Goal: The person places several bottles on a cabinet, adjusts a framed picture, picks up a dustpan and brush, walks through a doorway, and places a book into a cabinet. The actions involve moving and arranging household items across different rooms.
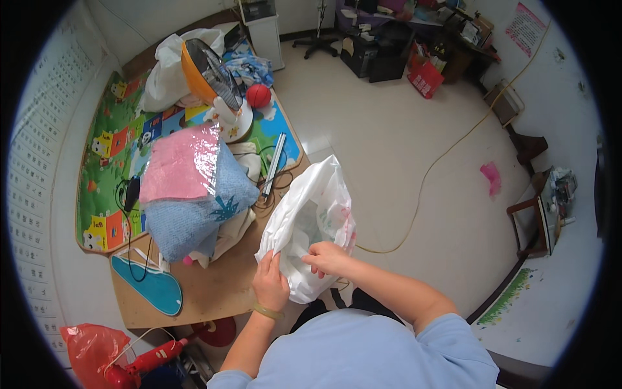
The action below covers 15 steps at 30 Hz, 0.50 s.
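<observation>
A white plastic bag (291,220) hangs in front of me at the table's right edge, its mouth spread wide. The rim of the bag is pinched in my left hand (270,285), which has a bracelet at the wrist. My right hand (328,259) is over the near side of the bag's mouth with its fingers curled together; what they hold, if anything, is hidden. Pale folds show inside the bag, and I cannot make out any contents. Left of the bag, a blue towel (175,227) lies in a pile beneath a pink plastic-wrapped packet (178,162).
The wooden table (214,298) carries a colourful play mat (97,188), an orange-rimmed fan heater (201,71), a red ball (258,96) and a teal sole-shaped pad (149,285). A yellow cable (424,188) runs over the floor. A red hair dryer (152,360) sits at lower left.
</observation>
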Each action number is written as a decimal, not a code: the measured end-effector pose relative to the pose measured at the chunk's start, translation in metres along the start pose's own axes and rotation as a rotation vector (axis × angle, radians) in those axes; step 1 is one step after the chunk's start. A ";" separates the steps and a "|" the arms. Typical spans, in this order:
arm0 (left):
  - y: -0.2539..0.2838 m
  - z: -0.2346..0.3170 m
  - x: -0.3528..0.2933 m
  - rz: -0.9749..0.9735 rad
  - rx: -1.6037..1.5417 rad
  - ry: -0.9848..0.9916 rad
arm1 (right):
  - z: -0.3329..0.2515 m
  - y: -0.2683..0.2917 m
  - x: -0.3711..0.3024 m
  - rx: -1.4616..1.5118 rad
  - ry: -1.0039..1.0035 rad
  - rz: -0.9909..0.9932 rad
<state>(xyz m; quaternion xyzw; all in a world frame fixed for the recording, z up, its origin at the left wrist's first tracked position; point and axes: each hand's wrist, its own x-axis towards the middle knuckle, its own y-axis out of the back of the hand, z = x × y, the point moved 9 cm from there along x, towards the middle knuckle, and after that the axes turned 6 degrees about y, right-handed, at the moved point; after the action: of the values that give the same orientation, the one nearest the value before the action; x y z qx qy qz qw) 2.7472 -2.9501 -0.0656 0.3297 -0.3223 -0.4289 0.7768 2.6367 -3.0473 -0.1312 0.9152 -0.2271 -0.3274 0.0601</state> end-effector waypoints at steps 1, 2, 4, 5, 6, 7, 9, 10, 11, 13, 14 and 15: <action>-0.001 0.000 0.001 -0.006 -0.001 -0.012 | -0.002 -0.001 0.005 -0.039 0.012 0.010; -0.001 0.001 0.002 -0.013 -0.004 -0.025 | -0.004 -0.003 0.009 -0.078 0.023 0.022; -0.002 0.000 0.002 -0.026 -0.006 -0.045 | -0.001 -0.010 0.021 -0.177 0.002 0.010; -0.002 -0.001 0.002 -0.033 -0.005 -0.054 | -0.002 -0.013 0.025 -0.225 -0.010 0.005; -0.002 -0.001 0.001 -0.040 -0.004 -0.063 | -0.001 -0.015 0.028 -0.258 -0.037 0.002; -0.001 -0.002 0.000 -0.048 -0.005 -0.068 | -0.004 -0.015 0.031 -0.335 -0.028 0.023; 0.000 -0.003 0.000 -0.065 -0.006 -0.080 | -0.008 -0.016 0.037 -0.489 -0.016 0.068; 0.000 -0.005 -0.001 -0.067 -0.013 -0.076 | -0.008 -0.019 0.043 -0.536 0.007 0.109; 0.001 -0.007 -0.002 -0.075 -0.023 -0.076 | -0.006 -0.022 0.047 -0.579 0.025 0.153; 0.001 -0.010 -0.003 -0.080 -0.032 -0.089 | -0.007 -0.028 0.051 -0.643 0.050 0.196; 0.001 -0.012 -0.005 -0.078 -0.031 -0.100 | -0.010 -0.031 0.051 -0.664 0.057 0.193; 0.001 -0.012 -0.005 -0.074 -0.030 -0.112 | -0.012 -0.034 0.052 -0.687 0.065 0.189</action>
<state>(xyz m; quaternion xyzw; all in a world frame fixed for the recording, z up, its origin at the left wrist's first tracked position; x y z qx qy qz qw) 2.7555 -2.9423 -0.0728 0.3052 -0.3462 -0.4799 0.7461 2.6921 -3.0412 -0.1605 0.8265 -0.1857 -0.3482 0.4014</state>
